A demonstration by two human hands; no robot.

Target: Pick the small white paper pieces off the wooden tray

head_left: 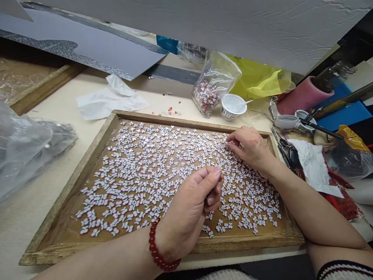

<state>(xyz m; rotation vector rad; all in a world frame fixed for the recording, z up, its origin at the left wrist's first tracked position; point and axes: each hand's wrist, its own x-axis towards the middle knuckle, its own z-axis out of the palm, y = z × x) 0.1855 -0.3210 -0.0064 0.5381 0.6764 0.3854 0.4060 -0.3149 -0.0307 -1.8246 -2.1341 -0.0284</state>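
Observation:
A shallow wooden tray lies on the table in front of me, with a great many small white cherry-shaped pieces spread over its brown bottom. Some of them show red and green edges. My left hand, with a red bead bracelet at its wrist, is closed above the tray's near middle; whatever the curled fingers hold is hidden. At the tray's far right, my right hand has thumb and forefinger drawn together among the pieces. Anything in that pinch is too small to make out.
Behind the tray stand a clear bag of red and white pieces and a white plastic cup. A crumpled tissue lies at the back left, plastic film at the left. Tools including scissors lie at the right.

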